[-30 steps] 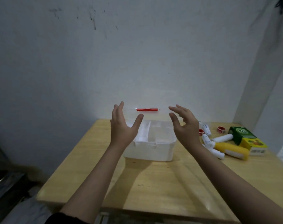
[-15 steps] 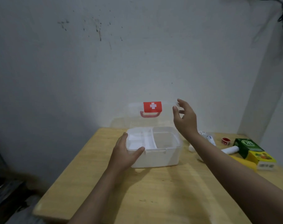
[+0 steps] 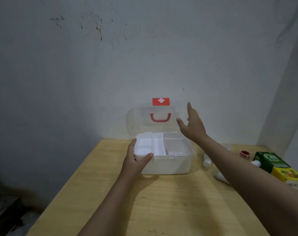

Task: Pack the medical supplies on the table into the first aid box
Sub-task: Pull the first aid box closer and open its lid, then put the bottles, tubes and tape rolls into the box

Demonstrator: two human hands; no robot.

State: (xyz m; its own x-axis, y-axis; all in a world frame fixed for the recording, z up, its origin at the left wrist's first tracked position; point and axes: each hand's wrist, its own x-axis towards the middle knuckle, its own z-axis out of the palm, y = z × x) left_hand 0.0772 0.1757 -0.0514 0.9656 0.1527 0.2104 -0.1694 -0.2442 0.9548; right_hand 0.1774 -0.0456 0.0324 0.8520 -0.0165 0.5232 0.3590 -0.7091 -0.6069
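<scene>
A white first aid box [image 3: 172, 165] stands on the wooden table [image 3: 162, 201] with a white divided tray in its top. Its clear lid [image 3: 139, 121], with a red cross label and red handle, stands upright against the wall. My left hand [image 3: 136, 160] grips the box's front left corner. My right hand [image 3: 192, 125] is spread at the lid's right edge, fingers apart. To the right lie a green and yellow carton [image 3: 279, 166], a small red tape roll [image 3: 245, 154] and white bottles [image 3: 207, 161], partly hidden by my right forearm.
The table sits in a corner, with a grey wall [image 3: 145, 57] right behind the box and another wall close on the right. The table's left edge drops to a dark floor with clutter [image 3: 7, 210].
The lid has swung up from nearly edge-on to fully upright. My left hand dropped from the air onto the box's front left corner. My right hand rose along the lid's right edge.
</scene>
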